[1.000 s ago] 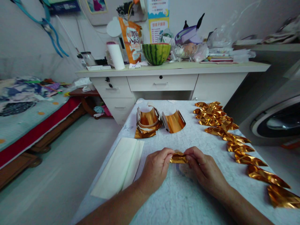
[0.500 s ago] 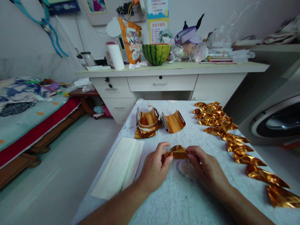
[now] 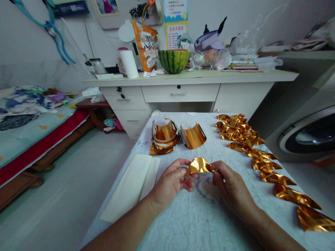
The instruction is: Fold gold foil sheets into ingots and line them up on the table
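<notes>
Ahead of you, a white desk (image 3: pixel 242 96) with drawers (image 3: pixel 159 91) stands against a pale wall (image 3: pixel 209 12) with a poster (image 3: pixel 177 29). On your left, a bed (image 3: pixel 34 127) with a red side strip (image 3: pixel 39 147) and a brown stand (image 3: pixel 90 103) rest on the grey floor (image 3: pixel 86 181); on your right is a grey machine (image 3: pixel 290 101) with a round door (image 3: pixel 312 135). The light looks cool.

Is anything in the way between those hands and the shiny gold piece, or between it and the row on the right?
Nothing visible blocks the hands: the left hand and right hand hold the gold foil piece by opposite ends. Toward the folded pieces on the right, only the right hand itself lies between, with tablecloth beyond.
</notes>
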### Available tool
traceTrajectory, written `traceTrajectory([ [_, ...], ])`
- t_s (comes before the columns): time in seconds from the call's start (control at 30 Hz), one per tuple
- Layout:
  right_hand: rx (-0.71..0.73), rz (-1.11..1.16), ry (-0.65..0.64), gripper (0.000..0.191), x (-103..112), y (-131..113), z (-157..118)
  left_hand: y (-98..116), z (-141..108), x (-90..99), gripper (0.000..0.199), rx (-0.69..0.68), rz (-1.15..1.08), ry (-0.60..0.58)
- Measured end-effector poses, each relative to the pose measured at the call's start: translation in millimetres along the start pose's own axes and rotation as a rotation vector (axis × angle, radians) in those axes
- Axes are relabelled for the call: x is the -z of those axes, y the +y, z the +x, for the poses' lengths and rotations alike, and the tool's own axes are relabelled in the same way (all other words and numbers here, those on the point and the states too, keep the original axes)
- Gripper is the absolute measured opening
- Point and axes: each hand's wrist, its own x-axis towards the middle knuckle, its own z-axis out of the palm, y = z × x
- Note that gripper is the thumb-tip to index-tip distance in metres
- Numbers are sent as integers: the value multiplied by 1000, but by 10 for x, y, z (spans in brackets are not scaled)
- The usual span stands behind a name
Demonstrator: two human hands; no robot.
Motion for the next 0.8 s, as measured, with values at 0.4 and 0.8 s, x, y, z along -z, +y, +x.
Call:
traceTrajectory([
  [0.4,-567,1072,-179,23,64,-40,42,-20,30,58,27,-28,55,46],
  [0.8,-700,1209,-316,29,79,-17,51,-48,27,66,31,21,124,6],
])
